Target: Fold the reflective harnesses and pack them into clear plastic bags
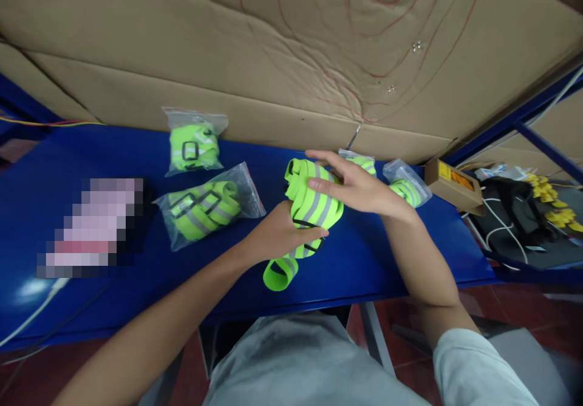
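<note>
A neon-green strap with grey reflective stripes and black buckles is bunched into a roll above the blue table. My left hand grips the roll from below, fingers closed around it. My right hand lies over the top of the roll, fingers stretched out and pressing on it. A loose loop of the strap hangs down near the table's front edge.
Two clear bags with folded green straps lie to the left; two more bagged straps sit behind my right hand. A small cardboard box and cables are at right. Cardboard sheets back the table.
</note>
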{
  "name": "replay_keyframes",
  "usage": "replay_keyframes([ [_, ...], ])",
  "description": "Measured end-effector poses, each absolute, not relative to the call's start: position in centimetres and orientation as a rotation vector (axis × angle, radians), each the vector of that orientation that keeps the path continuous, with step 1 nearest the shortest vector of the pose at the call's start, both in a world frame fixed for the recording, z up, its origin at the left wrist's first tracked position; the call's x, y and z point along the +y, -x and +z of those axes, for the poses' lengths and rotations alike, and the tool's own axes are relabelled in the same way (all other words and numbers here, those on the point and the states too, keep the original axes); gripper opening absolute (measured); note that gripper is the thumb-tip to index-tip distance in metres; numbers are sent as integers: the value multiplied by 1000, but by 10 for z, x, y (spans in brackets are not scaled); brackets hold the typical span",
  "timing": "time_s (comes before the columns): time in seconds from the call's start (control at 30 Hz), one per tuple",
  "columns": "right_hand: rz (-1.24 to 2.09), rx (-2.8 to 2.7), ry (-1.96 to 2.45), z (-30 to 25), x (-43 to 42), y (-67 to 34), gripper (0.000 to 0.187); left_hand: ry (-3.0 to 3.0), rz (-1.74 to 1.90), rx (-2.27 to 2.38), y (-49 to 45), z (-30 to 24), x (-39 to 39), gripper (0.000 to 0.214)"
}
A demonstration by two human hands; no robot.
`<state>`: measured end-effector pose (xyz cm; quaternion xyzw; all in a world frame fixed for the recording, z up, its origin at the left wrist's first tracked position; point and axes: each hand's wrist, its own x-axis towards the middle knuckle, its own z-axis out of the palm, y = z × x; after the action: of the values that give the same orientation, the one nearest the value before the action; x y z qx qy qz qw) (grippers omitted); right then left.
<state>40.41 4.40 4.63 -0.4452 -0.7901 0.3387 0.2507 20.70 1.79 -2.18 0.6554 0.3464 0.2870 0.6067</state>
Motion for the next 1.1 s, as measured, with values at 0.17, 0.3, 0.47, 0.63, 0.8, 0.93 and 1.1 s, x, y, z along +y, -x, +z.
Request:
replay_keyframes([
  [0.17, 1118, -1942, 1211, 51, 52, -418, 51, -1525, 571, 973, -206, -16, 20, 22],
  [0.3, 981, -1895, 1213, 62, 46, -417, 51, -1519, 636, 1018, -203, -9, 18, 23],
  [0.47, 731, -1898, 1285, 77, 32, -413, 52, -1684, 721, 1068, -199, -5, 13, 27],
  [0.63, 1222, -1741, 1164, 75, 32, -411, 54, -1546, 730, 955, -201, -5, 12, 28],
  [0.8, 1382, -1624, 1141, 50, 49, -400, 50, -1415, 687, 857, -202, -3, 17, 39],
  [0.93, 1092, -1941, 1223, 37, 58, -396, 52, -1421, 744, 870, -198, -10, 25, 38],
  [1.1, 792, -2174, 1407, 39, 41, -393, 78, -1464, 695, 832, -198, -20, 32, 29],
])
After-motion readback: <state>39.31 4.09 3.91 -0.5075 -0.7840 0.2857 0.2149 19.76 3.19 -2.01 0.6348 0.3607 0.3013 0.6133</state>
